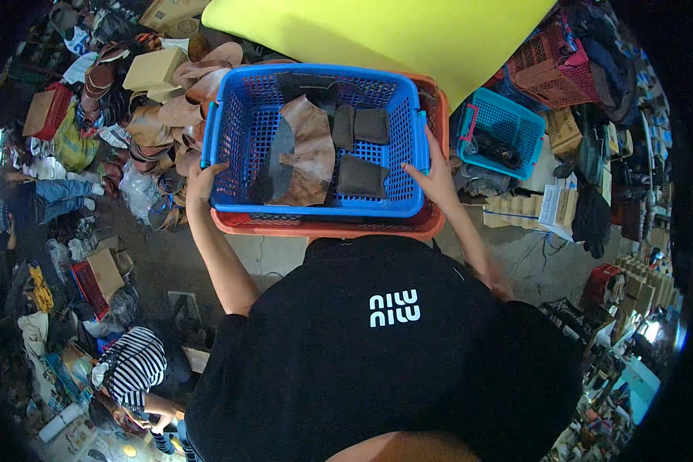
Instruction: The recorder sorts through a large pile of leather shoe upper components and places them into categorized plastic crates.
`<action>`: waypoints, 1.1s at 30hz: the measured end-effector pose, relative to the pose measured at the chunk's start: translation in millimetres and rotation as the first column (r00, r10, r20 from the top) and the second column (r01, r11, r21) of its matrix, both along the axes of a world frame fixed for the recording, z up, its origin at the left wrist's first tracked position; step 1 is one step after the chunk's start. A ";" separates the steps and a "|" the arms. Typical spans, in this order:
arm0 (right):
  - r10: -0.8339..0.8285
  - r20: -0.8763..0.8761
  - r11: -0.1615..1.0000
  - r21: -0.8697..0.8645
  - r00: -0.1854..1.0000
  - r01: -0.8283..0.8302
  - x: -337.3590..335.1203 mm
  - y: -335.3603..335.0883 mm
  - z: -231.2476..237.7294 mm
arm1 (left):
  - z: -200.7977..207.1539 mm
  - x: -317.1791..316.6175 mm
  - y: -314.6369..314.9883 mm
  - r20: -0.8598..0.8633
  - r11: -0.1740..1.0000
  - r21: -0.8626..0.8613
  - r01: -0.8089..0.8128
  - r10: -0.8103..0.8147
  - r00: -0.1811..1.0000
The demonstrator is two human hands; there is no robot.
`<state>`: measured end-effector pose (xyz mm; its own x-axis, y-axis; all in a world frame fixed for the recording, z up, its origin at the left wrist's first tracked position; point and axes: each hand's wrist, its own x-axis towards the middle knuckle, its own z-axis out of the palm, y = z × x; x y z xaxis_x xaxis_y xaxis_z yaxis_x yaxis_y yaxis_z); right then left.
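Between both hands [202, 182], blue basket [316, 210] with brown leathery material [308, 138].

upper basket [316, 210] over lower basket [323, 226] | leather piece [311, 154] in upper | flat pieces [362, 178] right of it | third basket [508, 109] farther right

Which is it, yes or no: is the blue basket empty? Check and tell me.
No, a brown sheet and several small dark pads lie inside the blue basket.

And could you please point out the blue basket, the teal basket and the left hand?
Blue basket [316, 209], head view: near rim.
Teal basket [508, 115], head view: far inner wall.
Left hand [202, 183], head view: back of the hand.
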<state>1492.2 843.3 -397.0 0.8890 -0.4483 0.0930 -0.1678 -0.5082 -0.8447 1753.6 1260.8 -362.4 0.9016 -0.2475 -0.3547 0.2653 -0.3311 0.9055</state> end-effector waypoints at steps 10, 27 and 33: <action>0.012 0.202 0.823 0.555 0.979 -0.124 18.0 16.1 88.6 | 78.3 -26.8 27.9 0.022 0.979 -0.142 -0.149 0.154 0.988; -0.231 0.093 0.771 0.625 0.968 0.124 112.5 102.9 106.6 | 54.1 194.6 216.7 0.088 0.767 -0.388 -0.511 0.582 0.808; -0.359 -0.036 0.741 0.596 0.933 0.308 132.2 170.1 82.7 | -52.3 370.2 258.0 0.251 0.687 -0.430 -0.586 0.714 0.653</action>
<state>1624.4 1013.4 -314.3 0.6738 -0.7039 -0.2247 -0.1550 0.1627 -0.9744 2123.8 1518.8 -414.7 0.9040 0.4268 0.0255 -0.0673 0.0832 0.9943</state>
